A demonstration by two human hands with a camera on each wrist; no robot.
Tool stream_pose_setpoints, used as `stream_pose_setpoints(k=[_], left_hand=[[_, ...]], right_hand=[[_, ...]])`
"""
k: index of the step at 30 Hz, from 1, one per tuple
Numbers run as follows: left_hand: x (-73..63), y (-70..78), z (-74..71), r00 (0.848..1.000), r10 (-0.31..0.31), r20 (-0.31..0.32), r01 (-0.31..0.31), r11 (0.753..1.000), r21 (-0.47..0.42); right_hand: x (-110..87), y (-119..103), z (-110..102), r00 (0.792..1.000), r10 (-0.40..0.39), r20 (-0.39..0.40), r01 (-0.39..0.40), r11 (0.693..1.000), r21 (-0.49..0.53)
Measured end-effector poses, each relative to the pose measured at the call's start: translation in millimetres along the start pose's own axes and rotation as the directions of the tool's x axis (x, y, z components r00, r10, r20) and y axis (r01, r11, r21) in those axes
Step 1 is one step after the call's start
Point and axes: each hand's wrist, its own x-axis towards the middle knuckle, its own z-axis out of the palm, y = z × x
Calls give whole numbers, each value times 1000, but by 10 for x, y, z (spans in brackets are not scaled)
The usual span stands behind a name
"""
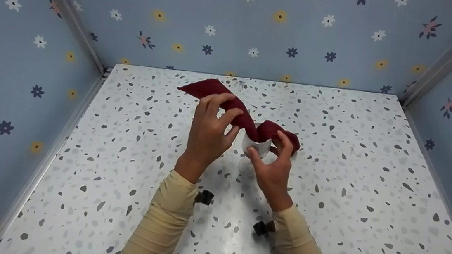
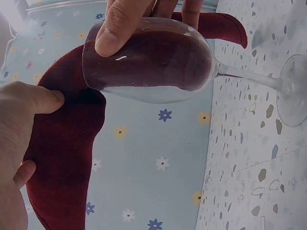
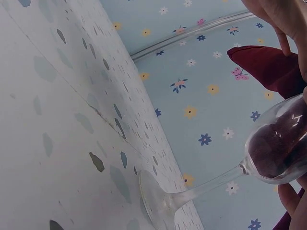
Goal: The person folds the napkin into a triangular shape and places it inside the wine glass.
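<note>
A stemmed wine glass (image 2: pixel 158 96) stands upright on the speckled table, its bowl stuffed with the middle of a dark red cloth napkin (image 1: pixel 209 88). One end of the napkin spreads up and left out of the rim; the other droops over the right side. My left hand (image 1: pixel 208 135) pinches the left part between thumb and fingers, just above and left of the rim. With thumb in front and fingers round the far side, my right hand (image 1: pixel 274 165) grips the glass bowl near its rim. Its fingertips also lie against the drooping end.
The speckled table (image 1: pixel 345 221) spreads out on all sides of the glass. Flower-patterned panels (image 1: pixel 235 32) rise at its back, left and right edges. Small black camera parts (image 1: pixel 205 197) stick out from both wrists.
</note>
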Motion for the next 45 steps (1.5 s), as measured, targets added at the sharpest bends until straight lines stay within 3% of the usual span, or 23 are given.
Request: stream_pose_setpoints(k=[9, 19, 31, 45], left_hand=[[-1, -7, 6, 1000, 7, 5, -7, 1000, 3], [-25, -29, 51, 999, -34, 25, 34, 999, -5], [-123, -108, 163, 994, -111, -17, 110, 993, -53], [-218, -74, 226, 986, -164, -43, 161, 985, -61]], right_hand=[[4, -24, 6, 1000, -2, -7, 2, 1000, 1], [-56, 284, 53, 999, 25, -23, -25, 1000, -6], [-57, 179, 76, 997, 58, -50, -61, 996, -61], [-70, 179, 72, 997, 57, -51, -63, 990, -126]])
